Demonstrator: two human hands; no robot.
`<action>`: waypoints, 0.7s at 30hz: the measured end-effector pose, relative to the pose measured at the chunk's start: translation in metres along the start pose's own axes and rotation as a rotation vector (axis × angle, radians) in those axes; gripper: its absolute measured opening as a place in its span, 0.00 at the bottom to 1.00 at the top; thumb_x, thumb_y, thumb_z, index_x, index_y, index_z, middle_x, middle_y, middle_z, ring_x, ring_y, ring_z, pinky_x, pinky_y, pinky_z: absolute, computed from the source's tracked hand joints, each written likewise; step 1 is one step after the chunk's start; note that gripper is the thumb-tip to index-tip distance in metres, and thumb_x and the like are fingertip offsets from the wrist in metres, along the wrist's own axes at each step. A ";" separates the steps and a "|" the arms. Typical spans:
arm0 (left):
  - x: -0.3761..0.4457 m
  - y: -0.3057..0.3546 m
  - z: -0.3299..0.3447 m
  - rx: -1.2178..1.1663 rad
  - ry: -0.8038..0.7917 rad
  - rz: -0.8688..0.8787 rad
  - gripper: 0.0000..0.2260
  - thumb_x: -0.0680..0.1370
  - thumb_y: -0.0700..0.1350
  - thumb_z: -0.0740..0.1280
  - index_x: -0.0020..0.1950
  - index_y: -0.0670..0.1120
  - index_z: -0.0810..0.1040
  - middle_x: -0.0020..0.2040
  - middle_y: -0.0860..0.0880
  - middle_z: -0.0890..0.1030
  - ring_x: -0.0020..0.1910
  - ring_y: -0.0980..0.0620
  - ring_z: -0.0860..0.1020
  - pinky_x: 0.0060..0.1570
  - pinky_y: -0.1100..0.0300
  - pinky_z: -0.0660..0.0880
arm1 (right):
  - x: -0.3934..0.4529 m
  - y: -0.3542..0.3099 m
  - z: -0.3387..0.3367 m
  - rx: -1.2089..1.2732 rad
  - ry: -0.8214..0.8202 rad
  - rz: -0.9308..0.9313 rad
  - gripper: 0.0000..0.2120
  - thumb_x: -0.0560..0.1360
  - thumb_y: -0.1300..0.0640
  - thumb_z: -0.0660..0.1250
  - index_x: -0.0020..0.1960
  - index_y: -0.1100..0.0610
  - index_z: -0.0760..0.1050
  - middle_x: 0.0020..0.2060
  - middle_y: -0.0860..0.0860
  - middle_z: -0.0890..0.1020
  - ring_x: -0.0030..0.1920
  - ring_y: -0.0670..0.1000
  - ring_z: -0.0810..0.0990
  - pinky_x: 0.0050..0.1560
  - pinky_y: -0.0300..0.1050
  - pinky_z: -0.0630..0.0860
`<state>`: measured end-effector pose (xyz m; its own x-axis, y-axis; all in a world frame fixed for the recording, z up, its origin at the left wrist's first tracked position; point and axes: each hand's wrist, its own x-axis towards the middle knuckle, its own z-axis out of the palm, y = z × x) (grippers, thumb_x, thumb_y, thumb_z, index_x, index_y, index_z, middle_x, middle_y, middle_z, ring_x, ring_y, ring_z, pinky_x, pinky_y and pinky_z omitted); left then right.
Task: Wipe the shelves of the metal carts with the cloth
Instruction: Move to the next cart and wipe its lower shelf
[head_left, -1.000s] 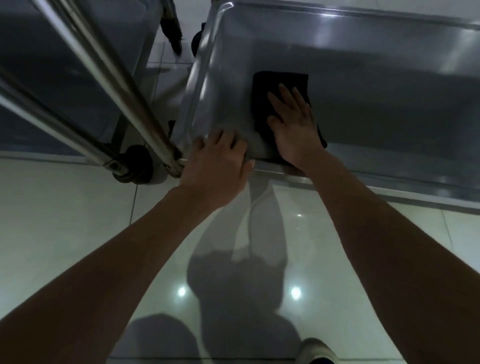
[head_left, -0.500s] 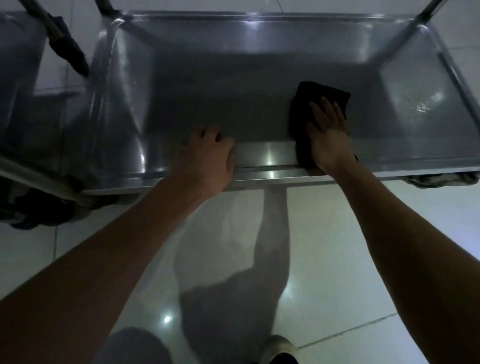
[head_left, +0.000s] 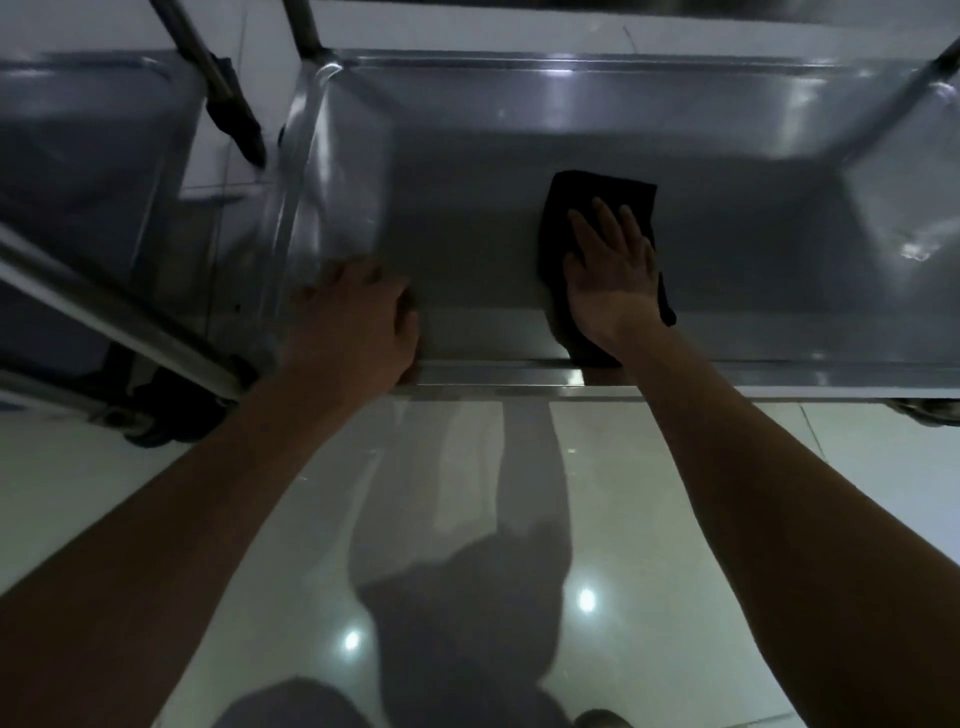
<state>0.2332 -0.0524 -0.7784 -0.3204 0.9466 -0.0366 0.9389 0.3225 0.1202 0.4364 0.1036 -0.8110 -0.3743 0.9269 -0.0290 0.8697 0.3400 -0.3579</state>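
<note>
A low shelf (head_left: 467, 249) of a stainless steel cart fills the upper half of the view, a shallow tray with raised sides. A black cloth (head_left: 597, 200) lies flat on it near the front rim. My right hand (head_left: 610, 265) presses down on the cloth with straight, spread fingers. My left hand (head_left: 358, 322) grips the shelf's front rim (head_left: 493, 371) near the left corner, its fingers curled over the edge.
A second metal cart (head_left: 78, 156) stands close on the left, with its slanted posts (head_left: 119, 317) and a black wheel (head_left: 171, 410) by my left forearm. Upright posts (head_left: 306, 26) rise at the shelf's far corners. Below lies glossy tiled floor (head_left: 675, 519).
My right hand has slid the cloth along the shelf, now back toward the middle from the right. My left hand keeps its grip on the front rim. The camera view has shifted.
</note>
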 end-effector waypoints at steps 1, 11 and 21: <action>-0.002 -0.012 -0.002 0.033 -0.015 -0.027 0.16 0.79 0.53 0.62 0.63 0.47 0.78 0.64 0.43 0.76 0.64 0.38 0.72 0.61 0.41 0.72 | 0.003 -0.016 0.006 0.000 -0.017 -0.022 0.25 0.84 0.49 0.51 0.80 0.45 0.54 0.81 0.48 0.50 0.81 0.52 0.44 0.79 0.53 0.43; -0.027 -0.050 0.003 0.099 -0.062 0.004 0.24 0.80 0.55 0.50 0.74 0.51 0.68 0.70 0.46 0.71 0.70 0.42 0.68 0.65 0.44 0.70 | 0.026 -0.166 0.061 0.057 -0.166 -0.333 0.25 0.84 0.49 0.51 0.80 0.45 0.55 0.81 0.46 0.50 0.81 0.51 0.43 0.78 0.54 0.42; -0.030 -0.048 0.009 0.095 -0.051 0.020 0.24 0.83 0.55 0.51 0.78 0.50 0.62 0.76 0.45 0.66 0.75 0.42 0.64 0.71 0.43 0.65 | 0.036 -0.192 0.069 0.139 -0.284 -0.487 0.24 0.84 0.50 0.51 0.80 0.47 0.57 0.81 0.45 0.50 0.80 0.48 0.43 0.79 0.52 0.42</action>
<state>0.1987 -0.0968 -0.7917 -0.2971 0.9509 -0.0863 0.9535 0.3003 0.0270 0.2336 0.0611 -0.8078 -0.8090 0.5832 -0.0731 0.5325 0.6745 -0.5114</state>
